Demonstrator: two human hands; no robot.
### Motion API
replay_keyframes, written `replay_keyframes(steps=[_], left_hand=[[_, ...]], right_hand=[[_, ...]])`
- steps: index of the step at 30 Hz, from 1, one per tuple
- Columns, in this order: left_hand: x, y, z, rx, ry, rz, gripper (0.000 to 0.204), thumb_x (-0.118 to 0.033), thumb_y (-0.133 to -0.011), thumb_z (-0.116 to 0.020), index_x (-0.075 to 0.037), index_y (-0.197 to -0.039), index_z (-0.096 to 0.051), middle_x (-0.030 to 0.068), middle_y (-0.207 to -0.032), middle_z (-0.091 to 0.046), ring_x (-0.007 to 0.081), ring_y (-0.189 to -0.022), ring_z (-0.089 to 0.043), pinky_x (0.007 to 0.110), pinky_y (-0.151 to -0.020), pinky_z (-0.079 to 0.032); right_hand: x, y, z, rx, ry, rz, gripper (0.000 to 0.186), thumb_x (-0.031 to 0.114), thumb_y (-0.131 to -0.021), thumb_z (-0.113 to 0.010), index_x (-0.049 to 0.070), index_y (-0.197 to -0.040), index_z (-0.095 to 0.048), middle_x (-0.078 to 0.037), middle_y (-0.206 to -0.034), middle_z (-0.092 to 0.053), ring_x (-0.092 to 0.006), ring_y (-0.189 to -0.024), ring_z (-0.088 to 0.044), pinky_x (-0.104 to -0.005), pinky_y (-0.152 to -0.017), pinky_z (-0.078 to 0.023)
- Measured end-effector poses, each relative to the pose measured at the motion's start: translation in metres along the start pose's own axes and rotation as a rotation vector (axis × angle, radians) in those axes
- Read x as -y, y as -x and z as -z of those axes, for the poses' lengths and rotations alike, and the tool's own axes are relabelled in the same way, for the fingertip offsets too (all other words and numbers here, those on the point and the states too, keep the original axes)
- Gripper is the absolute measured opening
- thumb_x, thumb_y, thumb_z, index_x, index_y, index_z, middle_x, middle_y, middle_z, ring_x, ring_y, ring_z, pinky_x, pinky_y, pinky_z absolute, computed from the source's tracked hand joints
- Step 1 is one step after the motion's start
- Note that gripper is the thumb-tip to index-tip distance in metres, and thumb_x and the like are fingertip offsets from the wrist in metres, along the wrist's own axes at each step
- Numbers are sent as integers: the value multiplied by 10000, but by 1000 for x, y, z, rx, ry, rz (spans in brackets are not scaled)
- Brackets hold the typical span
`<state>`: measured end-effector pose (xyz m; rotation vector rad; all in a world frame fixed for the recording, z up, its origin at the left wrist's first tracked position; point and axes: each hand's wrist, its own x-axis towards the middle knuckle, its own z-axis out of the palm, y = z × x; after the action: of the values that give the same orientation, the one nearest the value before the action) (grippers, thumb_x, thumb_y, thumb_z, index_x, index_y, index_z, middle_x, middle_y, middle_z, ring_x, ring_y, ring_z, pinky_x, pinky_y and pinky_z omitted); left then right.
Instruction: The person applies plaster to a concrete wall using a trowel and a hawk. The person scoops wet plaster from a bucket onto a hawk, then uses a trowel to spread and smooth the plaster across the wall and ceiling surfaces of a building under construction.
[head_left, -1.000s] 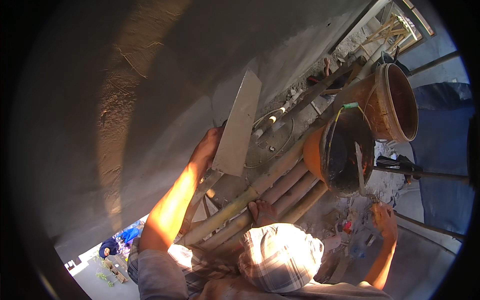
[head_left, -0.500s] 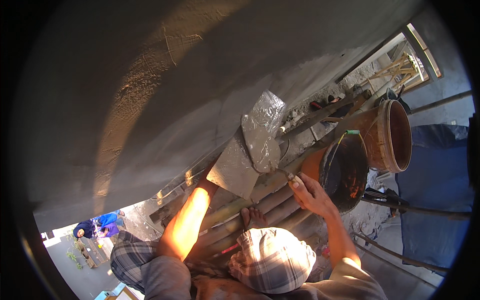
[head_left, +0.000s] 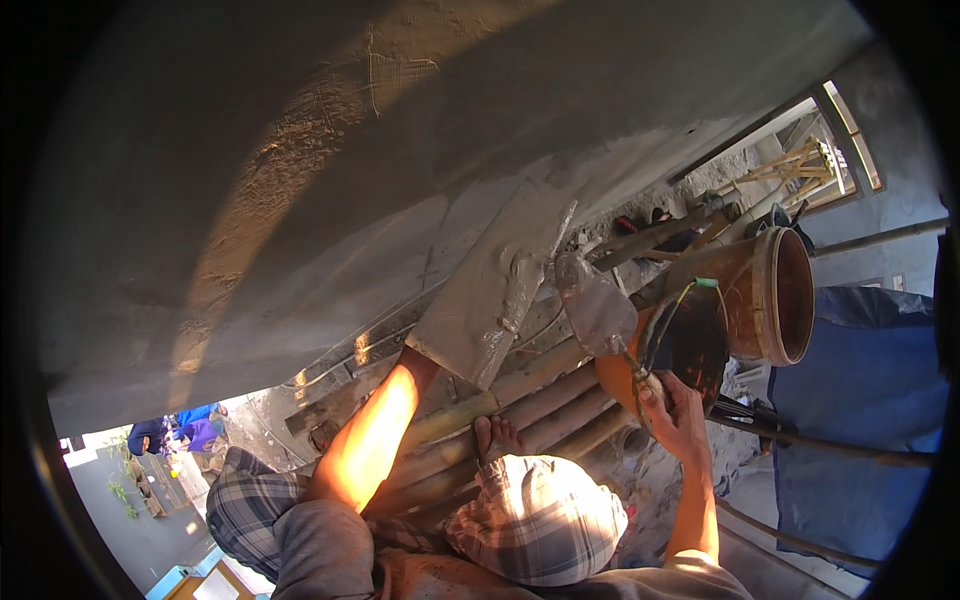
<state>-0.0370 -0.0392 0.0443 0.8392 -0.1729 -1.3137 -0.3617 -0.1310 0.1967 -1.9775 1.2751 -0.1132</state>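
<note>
A flat, rectangular hawk (head_left: 458, 308) coated with wet grey mortar is held out by my left hand (head_left: 421, 364), close to the wall. The board covers most of that hand, fingers included. A mortar lump (head_left: 512, 290) lies along the hawk's right side. My right hand (head_left: 680, 418) is closed round the handle of a pointed trowel (head_left: 598, 308). Its blade, smeared with grey mortar, is just right of the hawk and apart from it. Below and behind the trowel is a dark-mouthed bucket (head_left: 690, 335) with a green grip on its wire handle.
A large grey plastered wall (head_left: 300, 220) fills the upper left. Bamboo poles (head_left: 545, 415) form the platform, where my bare foot (head_left: 497, 436) rests. At the right are a brown bucket (head_left: 788, 295) and a blue tarp (head_left: 860, 410). People (head_left: 180, 430) show far off at lower left.
The trowel has come off the hawk and moved right, toward the dark-mouthed bucket, with my right hand. A mortar lump now shows on the hawk. The view has shifted slightly.
</note>
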Motion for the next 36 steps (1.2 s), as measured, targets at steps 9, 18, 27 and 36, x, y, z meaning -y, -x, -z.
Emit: replay_keyframes(steps=[9, 18, 27, 36], left_hand=[[13, 9, -7, -7, 12, 23, 555, -403, -1070, -392, -29, -1477, -436, 120, -1423, -534, 257, -1320, -503, 403, -1074, -437], [29, 15, -2, -37, 42, 47, 547, -386, -1072, -390, -31, -1486, -423, 120, -1436, -525, 260, -1331, -497, 404, -1078, -438], [31, 6, -1, -33, 35, 68, 539, -368, -1073, -388, -33, -1495, -411, 120, -1448, -516, 264, -1342, -491, 405, -1082, -440], [54, -19, -23, 10, -29, 160, 533, -351, -1075, -386, -35, -1504, -398, 119, -1461, -507, 267, -1353, -485, 406, -1085, -441]], right_hand=[[6, -53, -127, -270, 45, 212, 475, 237, -890, -711, 33, -1272, -516, -197, -925, -697, -362, -758, -703, -410, -639, -537], [-23, -54, -178, -368, 266, 224, 502, 227, -879, -724, 71, -1317, -535, -165, -1048, -681, -377, -893, -693, -465, -716, -535], [-63, 10, -152, -342, 396, 117, 495, 221, -870, -739, 61, -1296, -545, -140, -994, -666, -355, -858, -694, -438, -680, -535], [-61, 95, -71, -414, 152, 33, 495, 199, -834, -772, 60, -1265, -571, -152, -952, -659, -360, -812, -688, -431, -665, -535]])
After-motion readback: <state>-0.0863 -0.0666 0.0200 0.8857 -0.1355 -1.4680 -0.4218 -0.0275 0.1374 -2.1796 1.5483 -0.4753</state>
